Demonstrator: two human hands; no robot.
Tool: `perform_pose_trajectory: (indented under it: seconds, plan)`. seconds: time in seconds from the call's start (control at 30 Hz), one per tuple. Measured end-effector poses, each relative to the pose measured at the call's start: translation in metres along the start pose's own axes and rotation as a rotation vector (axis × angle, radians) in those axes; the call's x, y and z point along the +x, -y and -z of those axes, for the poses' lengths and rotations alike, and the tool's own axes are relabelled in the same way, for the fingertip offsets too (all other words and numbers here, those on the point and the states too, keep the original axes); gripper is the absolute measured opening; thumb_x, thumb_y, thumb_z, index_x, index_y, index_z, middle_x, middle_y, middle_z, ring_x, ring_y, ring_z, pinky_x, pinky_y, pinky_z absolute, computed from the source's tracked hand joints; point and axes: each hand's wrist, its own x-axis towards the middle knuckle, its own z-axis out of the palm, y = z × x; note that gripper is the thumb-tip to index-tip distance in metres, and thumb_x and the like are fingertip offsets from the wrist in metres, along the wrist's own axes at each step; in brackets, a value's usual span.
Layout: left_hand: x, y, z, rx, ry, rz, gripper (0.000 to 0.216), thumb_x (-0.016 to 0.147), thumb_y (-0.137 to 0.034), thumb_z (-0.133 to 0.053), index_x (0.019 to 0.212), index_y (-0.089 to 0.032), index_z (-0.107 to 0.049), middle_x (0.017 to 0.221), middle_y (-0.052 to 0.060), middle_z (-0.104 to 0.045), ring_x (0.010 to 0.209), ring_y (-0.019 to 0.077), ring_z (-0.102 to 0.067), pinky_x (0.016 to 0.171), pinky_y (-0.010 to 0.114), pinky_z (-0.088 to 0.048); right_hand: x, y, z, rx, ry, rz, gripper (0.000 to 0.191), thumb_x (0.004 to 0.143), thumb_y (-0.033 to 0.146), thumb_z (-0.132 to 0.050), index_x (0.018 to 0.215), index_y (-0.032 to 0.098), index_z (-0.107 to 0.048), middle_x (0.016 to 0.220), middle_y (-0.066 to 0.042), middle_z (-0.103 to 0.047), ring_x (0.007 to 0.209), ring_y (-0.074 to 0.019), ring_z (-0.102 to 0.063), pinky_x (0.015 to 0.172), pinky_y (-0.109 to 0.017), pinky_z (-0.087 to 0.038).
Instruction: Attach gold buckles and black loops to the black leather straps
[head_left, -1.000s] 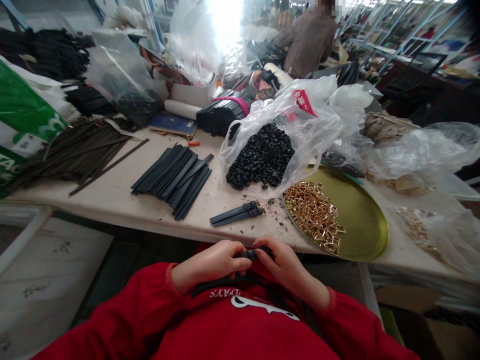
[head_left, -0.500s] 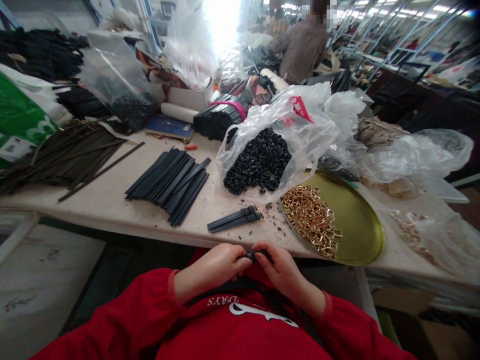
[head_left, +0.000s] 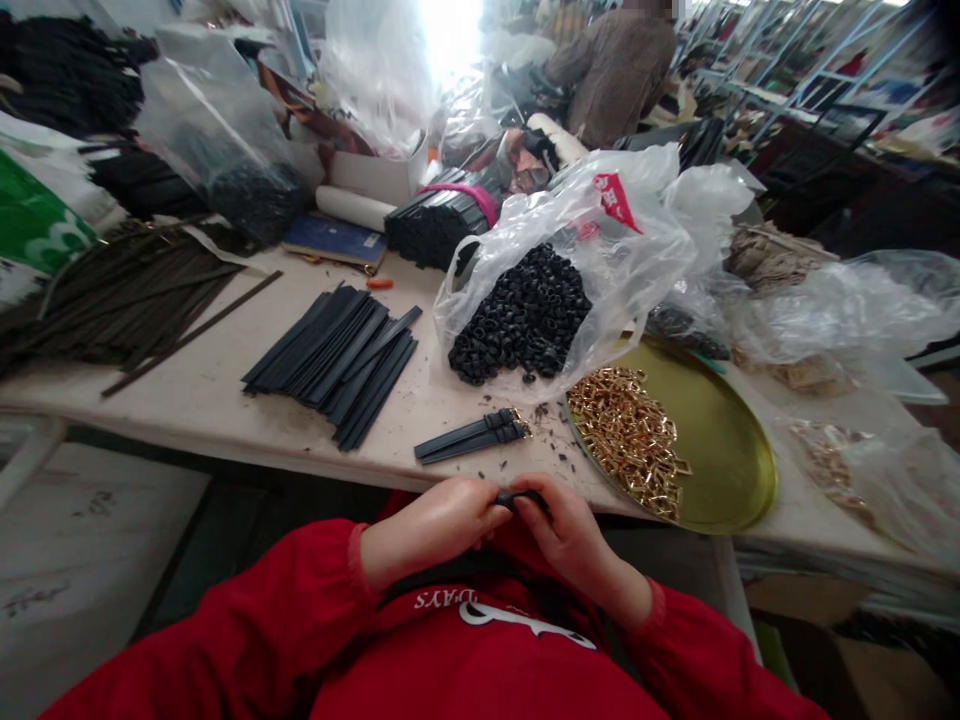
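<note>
My left hand (head_left: 454,522) and my right hand (head_left: 564,527) meet close to my body, just below the table's front edge. Both are closed on a dark leather strap (head_left: 517,497), pinched between thumbs and fingers; most of it is hidden. Just beyond them lie a few finished straps with gold buckles (head_left: 474,436). A stack of flat black straps (head_left: 334,360) is further left. Black loops (head_left: 525,315) fill an open clear plastic bag (head_left: 622,260). Gold buckles (head_left: 630,435) are heaped on the left side of a round gold tray (head_left: 731,470).
Dark brown strips (head_left: 142,300) spread across the table's left side. Behind are a blue notebook (head_left: 334,242), a bundle of black strips (head_left: 431,225) with a pink band, and a white roll (head_left: 355,208). Plastic bags (head_left: 862,320) crowd the right. A person (head_left: 619,75) is at the back.
The view has shifted slightly, with the table's things sitting a little higher in the picture. My hands stay together on the strap, their grip slightly altered.
</note>
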Motion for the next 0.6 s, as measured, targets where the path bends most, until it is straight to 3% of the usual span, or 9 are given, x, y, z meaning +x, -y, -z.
perform_pose_trajectory:
  seconds: [0.13, 0.33, 0.6]
  plan:
    - [0.001, 0.000, 0.008, -0.007, -0.006, 0.007, 0.035, 0.084, -0.030, -0.030, 0.067, -0.017, -0.058, 0.052, -0.001, -0.053, 0.048, 0.0119, -0.049, 0.048, 0.022, -0.032, 0.006, -0.002, 0.000, -0.084, -0.049, 0.014, 0.014, 0.085, 0.022, -0.044, 0.096, 0.020, -0.053, 0.086, -0.007, -0.066, 0.077, -0.0191, -0.063, 0.068, -0.031, -0.050]
    - [0.005, -0.010, 0.001, 0.078, -0.116, 0.043, 0.034, 0.085, -0.031, -0.032, 0.065, -0.018, -0.057, 0.057, 0.001, -0.058, 0.053, 0.0144, -0.051, 0.052, 0.023, -0.033, 0.006, 0.003, -0.005, -0.056, -0.049, 0.046, 0.015, 0.085, 0.021, -0.044, 0.094, 0.021, -0.056, 0.082, -0.006, -0.066, 0.074, -0.0176, -0.062, 0.067, -0.029, -0.049]
    - [0.014, -0.001, 0.008, -0.234, 0.003, 0.101, 0.029, 0.082, -0.040, -0.036, 0.066, -0.018, -0.049, 0.052, -0.005, -0.049, 0.040, 0.0093, -0.040, 0.040, 0.019, -0.029, 0.012, -0.009, 0.006, 0.036, -0.011, -0.081, 0.019, 0.086, 0.026, -0.043, 0.101, 0.019, -0.053, 0.084, -0.005, -0.064, 0.077, -0.0164, -0.059, 0.069, -0.028, -0.047]
